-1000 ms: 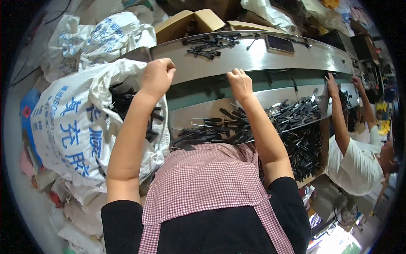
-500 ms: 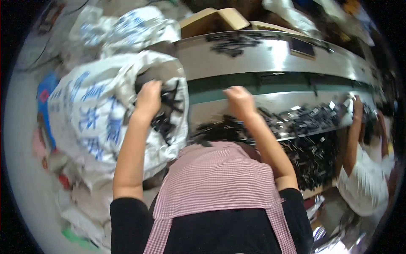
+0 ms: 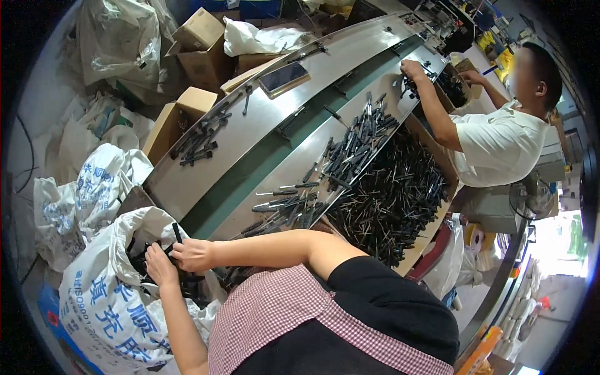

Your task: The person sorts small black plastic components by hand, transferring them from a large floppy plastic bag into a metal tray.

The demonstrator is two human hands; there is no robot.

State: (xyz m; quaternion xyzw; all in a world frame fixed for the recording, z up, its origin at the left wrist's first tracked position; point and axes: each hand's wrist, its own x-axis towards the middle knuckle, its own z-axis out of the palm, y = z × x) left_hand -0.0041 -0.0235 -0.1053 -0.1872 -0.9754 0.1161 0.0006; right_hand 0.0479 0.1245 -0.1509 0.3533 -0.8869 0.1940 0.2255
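Observation:
At the mouth of the white woven sack (image 3: 106,294), my two hands are side by side. My right hand (image 3: 192,255) reaches across from the right, its fingers closed on a black rod-shaped part (image 3: 177,233) that sticks up. Just left of it, my left hand (image 3: 161,265) is inside the opening with its fingers curled; what they hold, if anything, is hidden. More black parts (image 3: 194,287) lie in the sack beneath my hands.
A steel bench (image 3: 231,156) with a green channel (image 3: 250,169) runs diagonally away, bearing piles of black rods (image 3: 356,144) and a phone-like slab (image 3: 284,79). Below its edge stands a box of black rods (image 3: 394,194). A co-worker (image 3: 494,144) works at the far right.
My right hand has moved left from over the bench to the sack, joining my left hand. The view has swung right, showing more of the bench and the co-worker.

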